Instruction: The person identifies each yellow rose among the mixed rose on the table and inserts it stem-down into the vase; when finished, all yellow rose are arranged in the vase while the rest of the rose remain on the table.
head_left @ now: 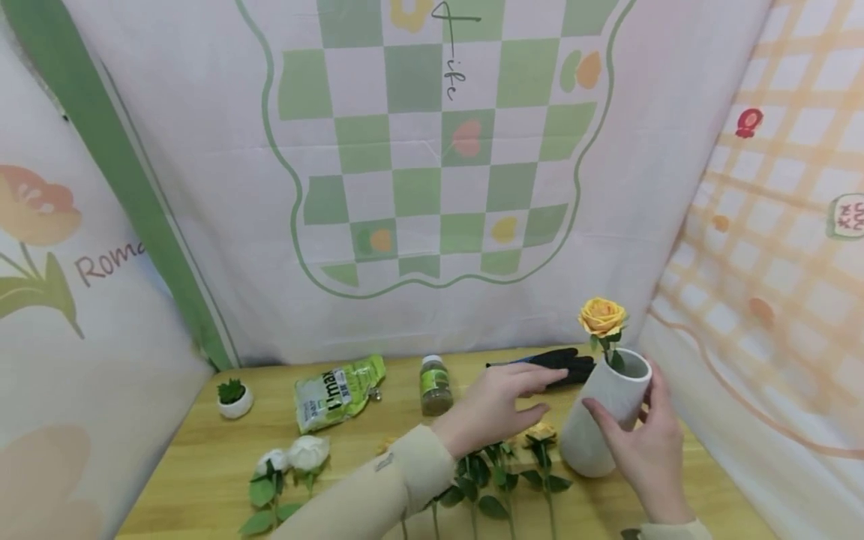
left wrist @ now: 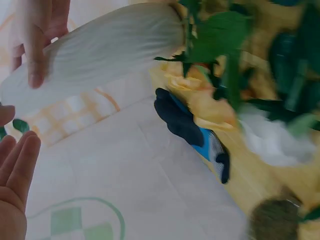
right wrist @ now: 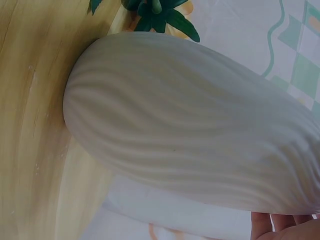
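A tall white vase point(head_left: 597, 427) with wavy ridges point(right wrist: 185, 120) stands at the right of the wooden table. One yellow rose point(head_left: 603, 317) is in it, its bloom above the rim. My right hand point(head_left: 651, 446) grips the vase's upper side, thumb at the front; its fingertips point(right wrist: 275, 222) show at the edge of the right wrist view. To the left of the vase, my left hand point(head_left: 496, 401) hovers with fingers extended, holding nothing. More yellow roses point(head_left: 541, 433) with green leaves lie below it, partly hidden by the sleeve.
White roses point(head_left: 308, 453) lie front left. Farther back are a small potted succulent point(head_left: 234, 398), a green-and-white pouch point(head_left: 335, 394) and a white-capped bottle point(head_left: 435, 386). Dark gloves point(head_left: 574, 366) lie behind the vase. Printed cloth point(head_left: 445, 315) hangs along the back and sides.
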Available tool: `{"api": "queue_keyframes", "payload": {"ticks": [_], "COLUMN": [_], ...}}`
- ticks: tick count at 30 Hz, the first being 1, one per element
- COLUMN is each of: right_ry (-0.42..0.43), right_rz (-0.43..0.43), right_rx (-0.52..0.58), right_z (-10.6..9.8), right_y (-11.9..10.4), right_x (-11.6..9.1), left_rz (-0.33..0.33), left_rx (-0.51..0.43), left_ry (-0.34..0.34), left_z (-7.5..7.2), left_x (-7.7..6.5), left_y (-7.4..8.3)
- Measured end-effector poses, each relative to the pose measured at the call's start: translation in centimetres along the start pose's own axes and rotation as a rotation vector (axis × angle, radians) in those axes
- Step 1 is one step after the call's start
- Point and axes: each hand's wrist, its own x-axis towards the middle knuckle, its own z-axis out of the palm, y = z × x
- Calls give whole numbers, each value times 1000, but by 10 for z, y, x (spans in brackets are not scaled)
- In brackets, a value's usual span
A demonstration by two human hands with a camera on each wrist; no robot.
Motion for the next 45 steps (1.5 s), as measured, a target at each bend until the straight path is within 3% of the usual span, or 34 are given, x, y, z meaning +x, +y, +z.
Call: {"api": "queue_keyframes", "payload": {"ticks": [5,10,17,24,28,34,39,45], "right_ry": [-1,7,23,36,42,38,21,-10], "right_rz": [37,62,50,18,16,20,28,56], "right_rx": [7,22,16,13,20,25,27,27], "right_z": [-2,-3,-4,-3,-1,0,2,3], "right_y": [1,4,7,7,7,7,8,6], "right_x": [1,1,1,2,3,4,4,3], "left_rz": [-110,-238,-427,-626,-741,-807,-861,-1001], "left_rx": [-52,-121,-248,-393,-404,-368,-337,-380], "left_ry": [-9,9,-25,-75,-58,-51,-127,-194], "left_z": [-22,-35,-41,-39,-39,-42,-41,-34], "left_x": [-47,-95,-154,-200,-217,-230,-240,-248], "left_y": [-1,3,8,13,16,16,9,6]}}
